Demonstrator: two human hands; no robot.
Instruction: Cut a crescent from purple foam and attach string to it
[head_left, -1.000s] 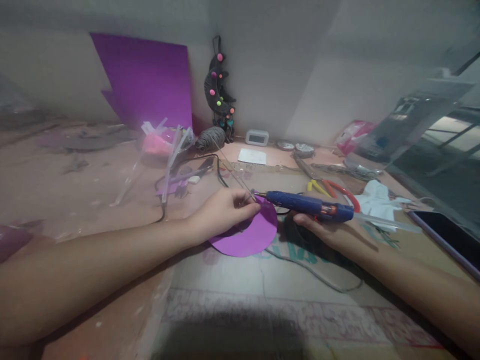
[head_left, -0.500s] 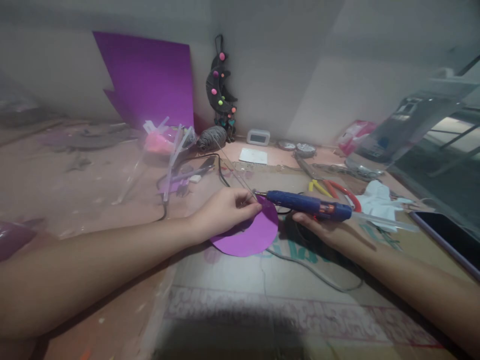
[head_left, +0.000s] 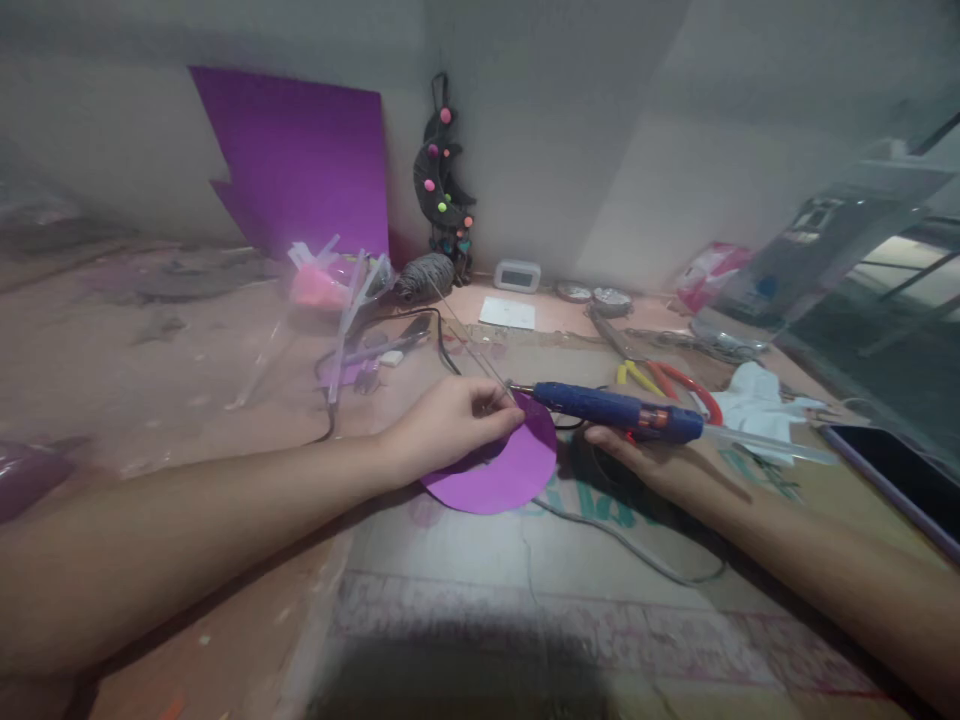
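My left hand (head_left: 448, 424) rests on a round purple foam disc (head_left: 504, 468) and pinches a thin grey string (head_left: 471, 354) at the disc's top edge. The string runs back to a grey yarn ball (head_left: 424, 275). My right hand (head_left: 637, 458) grips a blue hot glue gun (head_left: 619, 410), held level with its nozzle pointing left at the pinched spot. A clear glue stick (head_left: 772, 444) sticks out of the gun's back end. The disc lies on a cardboard sheet (head_left: 480, 560).
A purple foam sheet (head_left: 300, 165) and a black crescent ornament (head_left: 442, 185) stand against the wall. Glue sticks in a bag (head_left: 337, 285), a small clock (head_left: 516, 275), pliers (head_left: 660, 378), white cloth (head_left: 757, 400) and a phone (head_left: 896, 475) lie around. The gun's cable (head_left: 622, 545) crosses the cardboard.
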